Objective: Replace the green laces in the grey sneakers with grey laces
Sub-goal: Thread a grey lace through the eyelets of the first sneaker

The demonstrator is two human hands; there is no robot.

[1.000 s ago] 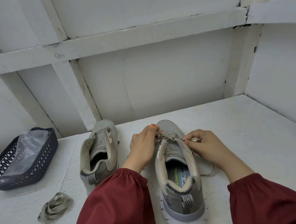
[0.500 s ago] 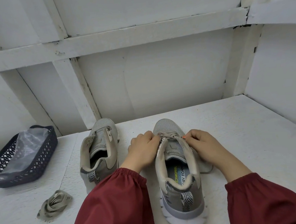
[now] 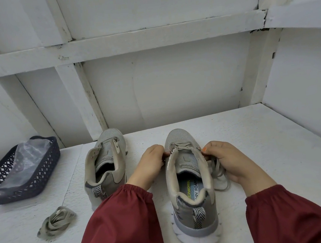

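Grey lace point(image 3: 181, 145) crosses the lowest eyelets of the grey sneaker point(image 3: 191, 201), close to the toe. The upper eyelets are bare and the tongue is exposed. The sneaker stands upright on the white counter point(image 3: 272, 149), heel toward the person and toe toward the wall. Judgement: this orientation puts both eyelet rows in easy reach of both hands.

Left hand point(image 3: 151, 164): fingers curled, clenched on the sneaker's left eyelet flap. Whether a lace end is also pinched there cannot be told. It probably steadies the flap.

Right hand point(image 3: 229, 159): fingers point(image 3: 205, 150) pinch the grey lace at the right eyelet row, with an orange-painted thumbnail showing. The slack of the lace trails in loose loops on the counter just beside the sneaker, under this hand. Judgement: the slack is left free so it can feed through as each crossing is drawn tight.

Step in hand (judged): snugging an early crossing on the first sneaker. Most of the threading remains.

Second sneaker point(image 3: 106, 165): to the left, near the first but apart, with no lace in its eyelets and the flaps splayed open. It appears stripped and waiting.

Green laces point(image 3: 56, 224): a dull olive bundle lying on the counter near the left edge, well apart from both sneakers. They are likely set aside to avoid a mix-up.

Dark lattice basket point(image 3: 48, 161): far left, holding a crumpled clear plastic bag point(image 3: 29, 157).

Dark red sleeves point(image 3: 122, 223) cover both forearms.
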